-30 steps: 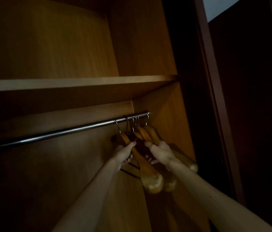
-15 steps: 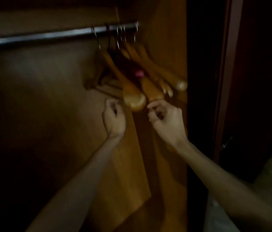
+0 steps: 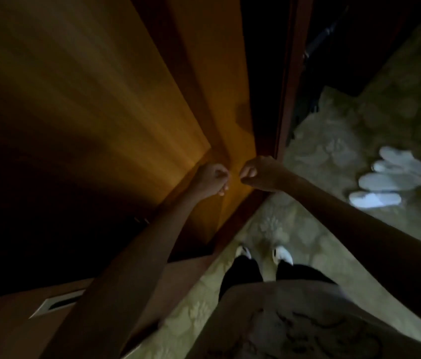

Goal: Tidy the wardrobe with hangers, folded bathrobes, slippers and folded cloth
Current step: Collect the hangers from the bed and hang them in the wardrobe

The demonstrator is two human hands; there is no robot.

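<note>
Change: view has dropped from the hanger rail to the floor; hangers gone from sight.
Left hand (image 3: 213, 177): curled, empty.
Right hand (image 3: 258, 173): curled, empty.
Slippers (image 3: 392, 177): on carpet (image 3: 328, 151), 3 o'clock of the hands.
Meaning: hangers likely done; slippers probably next.

left hand (image 3: 212, 177), right hand (image 3: 258, 173), loosely curled, nearly touching

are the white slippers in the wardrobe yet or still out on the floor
Out. The white slippers lie on the patterned carpet, right of the wardrobe.
</note>
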